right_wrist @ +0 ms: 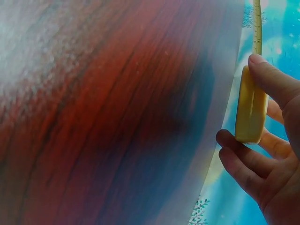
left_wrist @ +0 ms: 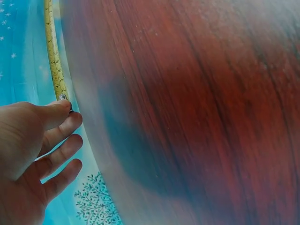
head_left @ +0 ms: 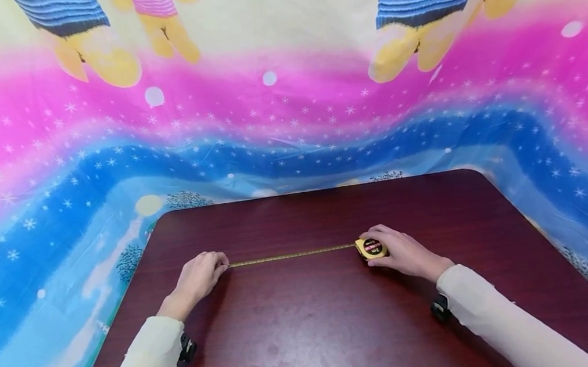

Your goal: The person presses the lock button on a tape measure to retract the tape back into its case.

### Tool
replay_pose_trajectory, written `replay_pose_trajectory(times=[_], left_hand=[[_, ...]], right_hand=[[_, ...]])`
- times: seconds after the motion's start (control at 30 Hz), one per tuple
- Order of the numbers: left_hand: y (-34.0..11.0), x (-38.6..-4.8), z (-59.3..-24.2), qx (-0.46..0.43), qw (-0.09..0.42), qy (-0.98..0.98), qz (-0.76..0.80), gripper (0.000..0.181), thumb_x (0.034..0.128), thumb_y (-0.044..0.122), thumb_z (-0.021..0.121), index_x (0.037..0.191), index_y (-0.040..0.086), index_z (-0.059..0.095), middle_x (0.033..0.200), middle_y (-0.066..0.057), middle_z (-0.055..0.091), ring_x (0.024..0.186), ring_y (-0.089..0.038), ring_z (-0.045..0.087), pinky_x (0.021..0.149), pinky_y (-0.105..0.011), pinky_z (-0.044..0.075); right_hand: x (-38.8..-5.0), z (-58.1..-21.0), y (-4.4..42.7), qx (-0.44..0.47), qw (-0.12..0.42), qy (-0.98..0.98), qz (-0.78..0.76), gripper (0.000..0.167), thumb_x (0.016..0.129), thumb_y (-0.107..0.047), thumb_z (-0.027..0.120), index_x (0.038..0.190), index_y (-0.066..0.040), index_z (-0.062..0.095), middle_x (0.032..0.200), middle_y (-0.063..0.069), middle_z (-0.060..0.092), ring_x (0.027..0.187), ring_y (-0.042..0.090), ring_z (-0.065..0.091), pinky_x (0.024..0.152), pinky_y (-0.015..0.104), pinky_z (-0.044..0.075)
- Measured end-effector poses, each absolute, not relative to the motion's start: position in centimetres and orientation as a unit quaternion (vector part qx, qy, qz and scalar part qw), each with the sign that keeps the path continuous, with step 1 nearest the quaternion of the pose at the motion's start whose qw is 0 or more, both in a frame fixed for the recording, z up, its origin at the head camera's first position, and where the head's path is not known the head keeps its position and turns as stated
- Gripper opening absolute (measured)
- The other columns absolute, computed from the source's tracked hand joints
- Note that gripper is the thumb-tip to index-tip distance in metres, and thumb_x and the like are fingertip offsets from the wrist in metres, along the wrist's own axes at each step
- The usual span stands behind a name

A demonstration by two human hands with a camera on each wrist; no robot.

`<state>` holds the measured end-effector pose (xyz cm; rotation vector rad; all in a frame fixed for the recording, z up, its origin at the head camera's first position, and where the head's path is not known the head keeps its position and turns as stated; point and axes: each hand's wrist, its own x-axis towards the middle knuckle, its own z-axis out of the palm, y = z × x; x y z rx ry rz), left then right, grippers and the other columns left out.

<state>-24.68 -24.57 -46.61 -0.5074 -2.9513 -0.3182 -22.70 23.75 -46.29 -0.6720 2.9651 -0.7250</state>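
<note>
The head view is bright and fairly even, with a hazy glare on the near middle of the table (head_left: 298, 346) and soft shadows beside the sleeves (head_left: 141, 360); the tape measure (head_left: 372, 248) looks reasonably crisp. Both wrist views are darker (and grainy where whitish sheen washes an upper corner), the wood soft, the table's edge visibly bowed

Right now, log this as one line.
left hand: pinches tip of tape blade; right hand: grips yellow tape-measure case; blade: extended

Dark red-brown table (head_left: 304, 299), wood-grained, far corners rounded; on glossy top, pale glare and soft shadows.
</note>
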Motion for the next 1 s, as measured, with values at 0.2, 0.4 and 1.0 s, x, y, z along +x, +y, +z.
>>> replay_pose_trajectory(times=[0.2,0.4,1.0], left_hand=[[-24.4,-24.7,-46.5,-0.169,0.061,-0.978,-0.106,0.007,0.0940,0.014,0.071,0.089,0.018,0.073,0.086,0.001,0.073,0.079,-0.017,0.065,0.072,-0.041,0.054],[-24.1,-24.7,-46.4,-0.174,0.062,-0.977,-0.103,0.007,0.0938,0.014,0.071,0.089,0.018,0.073,0.086,0.002,0.072,0.079,-0.017,0.064,0.072,-0.041,0.054],[-23.2,-24.3,-46.5,-0.168,0.061,-0.978,-0.107,0.006,0.0929,0.016,0.073,0.088,0.019,0.074,0.079,0.005,0.067,0.075,-0.013,0.058,0.071,-0.038,0.052]], right_hand=[[-22.8,-46.2,23.7,-0.218,0.007,0.950,-0.225,0.059,0.087,-0.036,0.080,0.140,-0.021,0.058,0.137,0.004,0.056,0.113,0.020,0.058,0.092,0.043,0.052],[-22.8,-46.3,23.4,-0.217,0.007,0.949,-0.227,0.058,0.087,-0.035,0.080,0.140,-0.022,0.058,0.137,0.003,0.056,0.115,0.020,0.058,0.093,0.043,0.052],[-22.7,-46.5,22.9,-0.215,0.010,0.950,-0.226,0.059,0.087,-0.036,0.080,0.140,-0.022,0.058,0.136,0.002,0.056,0.115,0.019,0.059,0.091,0.042,0.052]])
